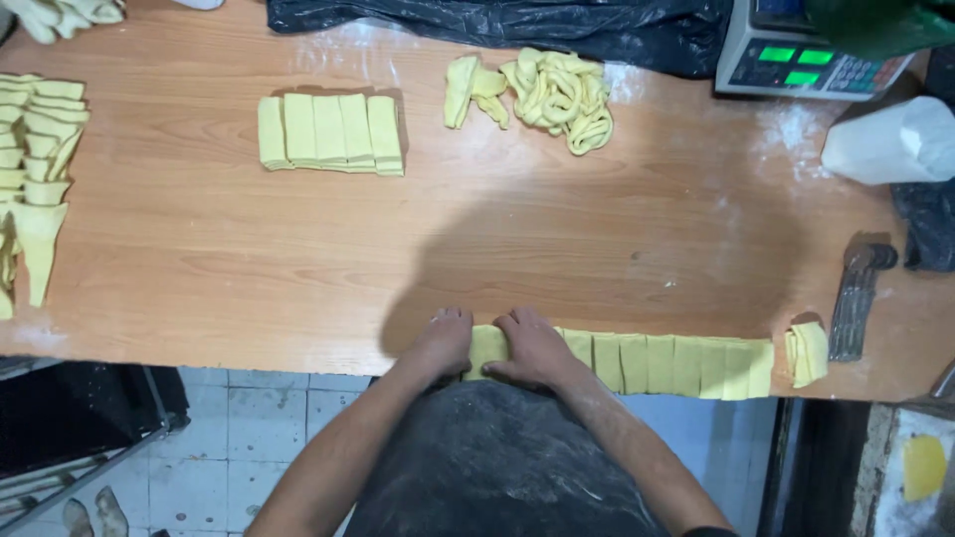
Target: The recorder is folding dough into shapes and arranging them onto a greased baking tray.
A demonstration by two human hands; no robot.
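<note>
At the near edge of the wooden table (298, 259), the left hand (443, 340) and right hand (532, 346) press flat, fingers unclenched, on the leftmost piece of a row of cut yellow dough strips (667, 364) — pressing, not grasping. Just right of that row sits a small folded dough piece (808, 353), then a metal tool (858, 298). Beyond the row — farther across — lie a stack of dough rectangles (331, 132), a heap of twisted dough (557, 94) and a scale (796, 55).
</note>
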